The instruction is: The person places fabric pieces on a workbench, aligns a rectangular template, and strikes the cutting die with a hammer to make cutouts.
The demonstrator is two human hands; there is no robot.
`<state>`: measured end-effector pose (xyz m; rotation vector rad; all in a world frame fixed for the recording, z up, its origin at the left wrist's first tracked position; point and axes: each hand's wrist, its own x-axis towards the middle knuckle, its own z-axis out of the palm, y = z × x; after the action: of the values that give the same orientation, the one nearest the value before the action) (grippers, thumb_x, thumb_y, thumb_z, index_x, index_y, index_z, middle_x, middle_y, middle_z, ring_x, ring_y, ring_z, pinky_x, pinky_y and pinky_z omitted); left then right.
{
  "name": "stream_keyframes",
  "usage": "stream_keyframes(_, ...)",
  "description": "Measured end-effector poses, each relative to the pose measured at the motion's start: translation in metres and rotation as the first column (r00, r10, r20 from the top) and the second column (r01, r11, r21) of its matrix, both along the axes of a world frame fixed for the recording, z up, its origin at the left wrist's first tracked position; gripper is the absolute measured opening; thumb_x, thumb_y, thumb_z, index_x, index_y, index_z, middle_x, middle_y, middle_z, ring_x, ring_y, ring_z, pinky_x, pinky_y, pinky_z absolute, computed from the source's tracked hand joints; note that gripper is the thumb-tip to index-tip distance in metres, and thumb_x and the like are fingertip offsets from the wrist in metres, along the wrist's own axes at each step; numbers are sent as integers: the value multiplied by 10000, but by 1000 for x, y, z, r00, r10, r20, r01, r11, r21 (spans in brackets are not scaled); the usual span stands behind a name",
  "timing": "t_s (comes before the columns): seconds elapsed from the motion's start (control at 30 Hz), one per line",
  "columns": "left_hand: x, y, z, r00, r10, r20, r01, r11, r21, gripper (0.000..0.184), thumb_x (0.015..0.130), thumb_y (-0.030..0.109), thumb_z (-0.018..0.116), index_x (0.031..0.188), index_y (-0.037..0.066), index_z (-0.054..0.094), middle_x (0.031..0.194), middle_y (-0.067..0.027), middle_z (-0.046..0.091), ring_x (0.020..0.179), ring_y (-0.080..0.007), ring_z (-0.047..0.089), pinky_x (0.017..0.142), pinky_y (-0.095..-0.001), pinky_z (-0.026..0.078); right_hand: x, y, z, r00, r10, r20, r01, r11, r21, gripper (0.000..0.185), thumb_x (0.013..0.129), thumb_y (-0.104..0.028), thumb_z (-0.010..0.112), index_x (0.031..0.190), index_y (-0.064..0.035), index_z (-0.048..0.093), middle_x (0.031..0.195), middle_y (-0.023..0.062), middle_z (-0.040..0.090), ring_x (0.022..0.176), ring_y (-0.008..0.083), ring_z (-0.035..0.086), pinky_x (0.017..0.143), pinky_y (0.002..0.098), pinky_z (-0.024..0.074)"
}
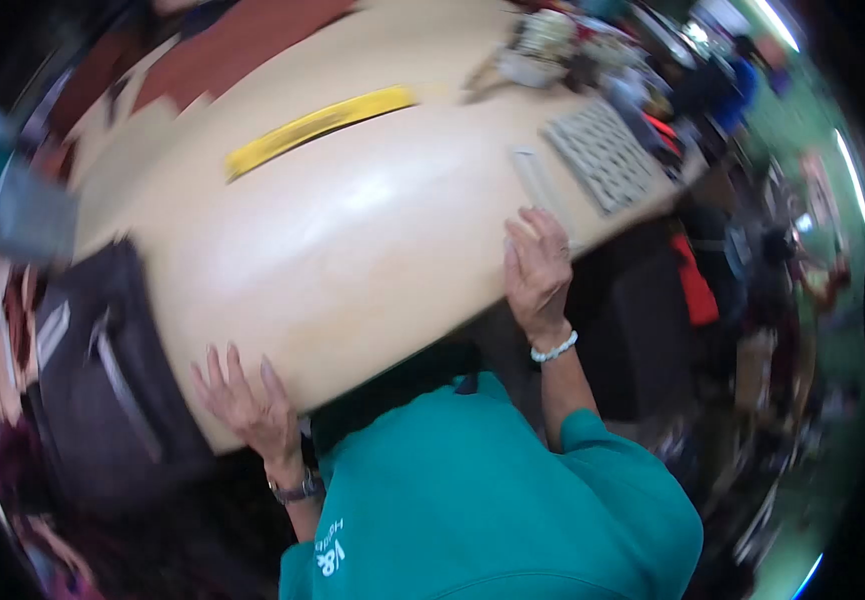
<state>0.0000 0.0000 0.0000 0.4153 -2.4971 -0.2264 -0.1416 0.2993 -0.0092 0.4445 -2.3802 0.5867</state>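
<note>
One: your left hand (pixel 245 402), fingers apart near the dark cloth (pixel 78 385) | Two: your right hand (pixel 540 268), fingers bent near the pale strip (pixel 532 172) on the table (pixel 323 265); can't tell if gripping

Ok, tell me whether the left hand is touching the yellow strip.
Apart. The head view shows a wide stretch of tabletop between the left hand and the yellow strip.

Single head-worn view, forward and down at table (pixel 283 320)

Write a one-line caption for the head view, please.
Left hand and right hand at the near edge of a pale tabletop, yellow strip beyond.
</note>
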Motion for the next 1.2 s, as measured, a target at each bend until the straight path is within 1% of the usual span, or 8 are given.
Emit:
stream_keyframes(0.07,-5,-38,13,993,-114,40,115,993,-17,401,797,74,615,1185,11,536,1299,-174,460,1276,-417,303,1025,-520,281,4,5,-5,967,-255,11,255,961,-110,203,818,-80,566,1001,-12,623,1039,163,587,1019,327,545,919,420,411)
stream_keyframes(0.1,-32,50,-10,988,-156,-20,157,983,94,409,826,83,602,1224,30,525,1335,-140,446,1307,-375,281,1049,-492,264,-24,116,17,927,-365,-84,358,930,-83,180,840,-76,539,983,1,616,1021,164,594,984,322,556,878,416,430)
stream_keyframes(0.27,-43,52,-4,966,-233,114,236,972,-10,399,817,94,593,1199,1,521,1313,-184,443,1291,-410,286,1032,-517,272,-60,253,-56,663,-710,236,743,661,-100,185,833,-130,553,992,-63,620,1015,139,612,940,343,584,800,427,465)
stream_keyframes(0.37,-43,53,-8,972,-204,118,187,972,140,400,834,111,581,1212,1,509,1315,-189,440,1290,-403,293,1035,-505,274,-87,301,-76,322,-790,521,910,410,58,232,847,-161,552,1045,-56,610,1065,152,613,1021,324,576,860,432,463)
stream_keyframes(0.57,-46,60,-9,973,-145,181,122,984,131,402,846,103,569,1222,-21,493,1311,-200,440,1282,-405,306,1032,-495,282,-127,341,-112,28,-775,632,937,241,253,324,860,-315,526,1063,-83,626,1119,186,601,1044,341,580,874,453,470)
stream_keyframes(0.87,-47,59,-13,975,-112,191,82,984,155,390,843,85,564,1206,-44,504,1301,-218,448,1281,-410,310,1037,-484,281,-153,366,-118,65,-806,589,850,354,390,328,902,-215,402,949,-46,679,1035,155,648,1011,317,609,805,413,519)
stream_keyframes(1.1,-46,58,-13,975,-139,173,104,975,196,385,846,81,556,1207,-44,507,1294,-221,453,1276,-410,319,1042,-482,277,-134,370,-89,-24,-633,774,973,164,165,293,856,-184,507,1054,-6,628,1151,188,589,1091,333,557,888,388,482)
stream_keyframes(1.2,-46,58,-14,976,-148,161,112,971,212,382,846,78,554,1205,-42,510,1293,-220,454,1279,-404,319,1042,-481,280,-124,405,-134,226,-421,879,974,131,-188,376,814,-272,617,1085,-11,618,1084,164,620,1027,325,592,882,430,458)
